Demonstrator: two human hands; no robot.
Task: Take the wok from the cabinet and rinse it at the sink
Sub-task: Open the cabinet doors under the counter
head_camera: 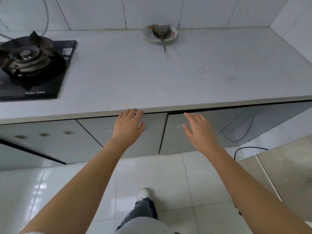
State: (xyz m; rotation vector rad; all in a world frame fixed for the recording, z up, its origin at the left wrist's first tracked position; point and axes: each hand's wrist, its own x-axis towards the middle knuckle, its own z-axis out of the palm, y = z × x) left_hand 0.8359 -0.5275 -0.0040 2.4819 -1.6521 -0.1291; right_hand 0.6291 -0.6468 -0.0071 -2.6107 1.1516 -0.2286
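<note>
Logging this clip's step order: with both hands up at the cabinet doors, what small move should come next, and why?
Probably hook the left hand fingers over the top edge of the left cabinet door and pull it open. Both doors look closed, no wok is visible, and the right hand hovers open before the right cabinet door.
</note>
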